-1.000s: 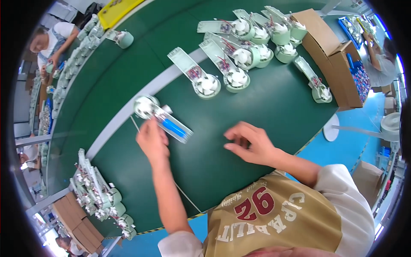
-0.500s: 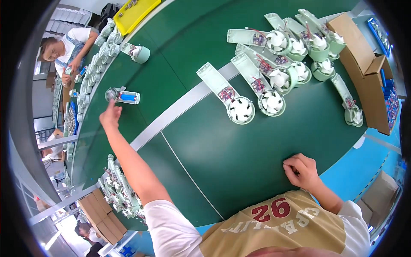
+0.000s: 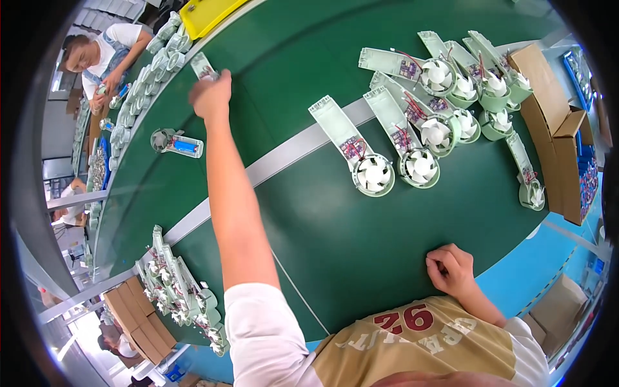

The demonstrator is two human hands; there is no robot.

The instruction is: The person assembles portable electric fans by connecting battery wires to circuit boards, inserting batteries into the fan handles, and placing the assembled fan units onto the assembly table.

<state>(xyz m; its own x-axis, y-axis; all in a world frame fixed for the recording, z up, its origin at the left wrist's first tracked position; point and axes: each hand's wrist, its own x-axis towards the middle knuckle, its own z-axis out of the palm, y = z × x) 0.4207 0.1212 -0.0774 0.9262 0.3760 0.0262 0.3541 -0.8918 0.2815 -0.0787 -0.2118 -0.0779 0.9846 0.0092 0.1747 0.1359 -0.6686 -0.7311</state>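
Note:
My left hand [image 3: 213,97] is stretched out to the far left, closed over the round end of a pale green handheld fan body [image 3: 202,65]. Only its handle shows past my knuckles; the fingertips are hidden and part of the hand is blurred. Nearer than that hand lies another fan half [image 3: 184,146] with a blue battery in its handle. My right hand [image 3: 450,267] rests curled into a loose fist at the near right of the green table, with nothing visible in it. Ahead of it lie two opened fan bodies, one fan body [image 3: 374,174] beside another [image 3: 419,166], with white blades and red wires.
More opened fans [image 3: 437,132] crowd the far right beside a cardboard box [image 3: 558,145]. A pile of fan parts [image 3: 177,284] sits at the left edge. A metal strip [image 3: 277,161] crosses the table. Beyond stand rows of green housings [image 3: 145,80], a yellow tray [image 3: 205,16] and a co-worker [image 3: 109,55].
My left hand has moved away from the fan half with the battery, farther out to the other fan body, whose handle has turned slightly. My right hand stays curled in place. The view has shifted a little.

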